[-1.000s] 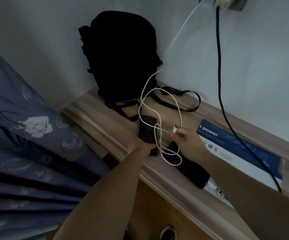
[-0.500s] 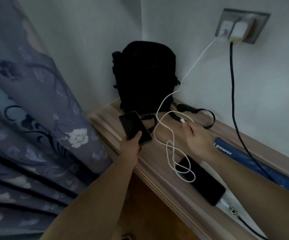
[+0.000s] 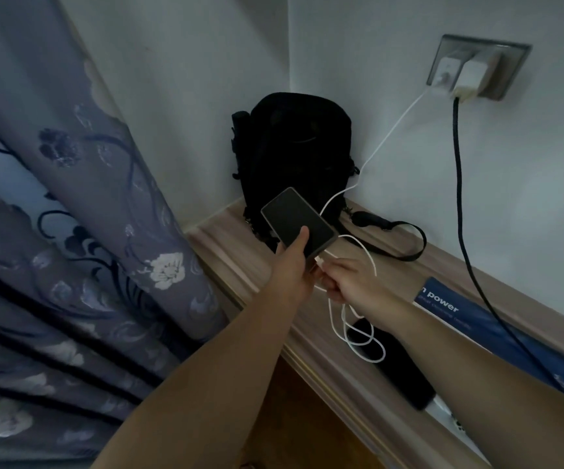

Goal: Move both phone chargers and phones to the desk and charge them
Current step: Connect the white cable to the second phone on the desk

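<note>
Blue box [image 3: 449, 308] reading "power", left fingers [image 3: 300, 241] gripping dark phone [image 3: 294, 218], right fingers [image 3: 333, 282] pinching end of white cable [image 3: 396, 127]

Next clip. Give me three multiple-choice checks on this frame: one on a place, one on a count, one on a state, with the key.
1. Where does the second phone lie?
A) on the wooden ledge, under white cable loops
B) in a drawer
C) on a chair

2. How many chargers sit in the wall socket?
A) one
B) two
C) three

3. What does the left hand do?
A) rests flat
B) grips a raised phone
C) hangs idle

Key:
1 A, it lies flat there beneath the loops.
2 B, two white ones sit side by side.
3 B, its thumb lies across the screen.
</note>
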Demonstrator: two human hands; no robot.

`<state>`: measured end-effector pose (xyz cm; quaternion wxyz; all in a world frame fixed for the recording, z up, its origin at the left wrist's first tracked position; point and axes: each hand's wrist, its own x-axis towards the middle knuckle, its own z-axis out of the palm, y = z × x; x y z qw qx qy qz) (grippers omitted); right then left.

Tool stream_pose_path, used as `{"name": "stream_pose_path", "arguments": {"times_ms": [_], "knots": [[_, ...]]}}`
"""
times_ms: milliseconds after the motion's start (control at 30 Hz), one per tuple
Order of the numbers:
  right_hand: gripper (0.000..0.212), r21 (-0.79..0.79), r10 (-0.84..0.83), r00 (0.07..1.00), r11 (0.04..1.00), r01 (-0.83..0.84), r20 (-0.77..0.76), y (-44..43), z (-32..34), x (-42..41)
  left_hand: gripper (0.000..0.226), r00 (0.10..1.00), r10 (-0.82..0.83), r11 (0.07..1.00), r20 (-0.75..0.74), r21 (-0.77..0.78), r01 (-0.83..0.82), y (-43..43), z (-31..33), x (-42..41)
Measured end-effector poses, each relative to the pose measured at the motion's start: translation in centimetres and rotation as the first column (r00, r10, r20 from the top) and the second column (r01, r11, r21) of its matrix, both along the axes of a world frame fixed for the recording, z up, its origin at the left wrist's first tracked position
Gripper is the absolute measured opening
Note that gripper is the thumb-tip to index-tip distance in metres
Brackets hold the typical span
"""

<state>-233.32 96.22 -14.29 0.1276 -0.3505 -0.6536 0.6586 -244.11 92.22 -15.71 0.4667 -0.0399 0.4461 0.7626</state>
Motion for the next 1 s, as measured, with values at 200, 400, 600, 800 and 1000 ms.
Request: {"name": "stream_pose_path", "arguments": {"times_ms": [200,400,600,800,1000], "knots": [[0.031,-0.084,-0.050,0.999,0.995,0.049,-0.014,0.4,0.6,0.5,0.045,1.000,-0.018,1.000,-0.014,0.022,0.018,0.3,0.1,0.3],[0.028,-0.128,-0.064,0.998,0.990,0.064,0.002,0.6,0.1,0.7,0.047,0.998,-0.025,1.000,-0.050,-0.013,0.025,0.3,-0.9,0.3],[0.032,-0.095,-0.049,0.998,0.994,0.052,0.027,0.3,-0.3,0.2,0.057,0.998,-0.017,0.998,-0.066,-0.064,0.012,-0.3,-2.1,-0.1],[0.026,-0.060,-0.077,0.996,0.995,0.080,0.055,-0.2,-1.1,-0.6,0.054,0.997,0.016,0.994,-0.073,-0.103,-0.024,-1.1,-2.3,-0.5],[0.028,-0.084,-0.083,0.994,0.992,0.089,0.072,-0.3,-2.1,-1.6,0.046,0.993,0.049,0.986,-0.109,-0.154,-0.066,-1.7,-3.2,-0.7]]}}
